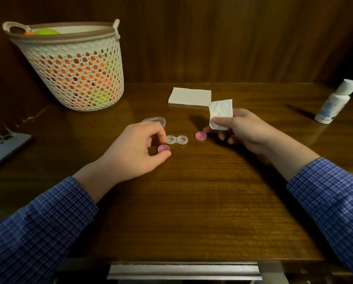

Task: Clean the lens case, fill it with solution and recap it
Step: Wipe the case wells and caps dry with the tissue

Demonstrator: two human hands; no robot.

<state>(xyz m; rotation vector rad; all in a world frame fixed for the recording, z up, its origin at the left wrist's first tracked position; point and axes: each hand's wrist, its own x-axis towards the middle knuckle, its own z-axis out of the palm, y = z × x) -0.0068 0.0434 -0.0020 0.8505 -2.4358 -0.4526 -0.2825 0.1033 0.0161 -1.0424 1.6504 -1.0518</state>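
Observation:
The clear two-well lens case (177, 139) lies open on the wooden table, both wells uncapped. My left hand (137, 151) pinches one pink cap (163, 148) just left of the case. A second pink cap (201, 136) sits to the right of the case, touched by a fingertip of my right hand (244, 130). That hand also pinches a folded white tissue (221, 114) between thumb and fingers. The white solution bottle (333, 103) stands capped at the far right, apart from both hands.
A clear plastic box (154, 120) lies behind my left hand. A folded white napkin (190, 96) lies farther back. A white mesh basket (73, 66) of orange and green balls stands at the back left. A phone (3, 148) lies at the left edge.

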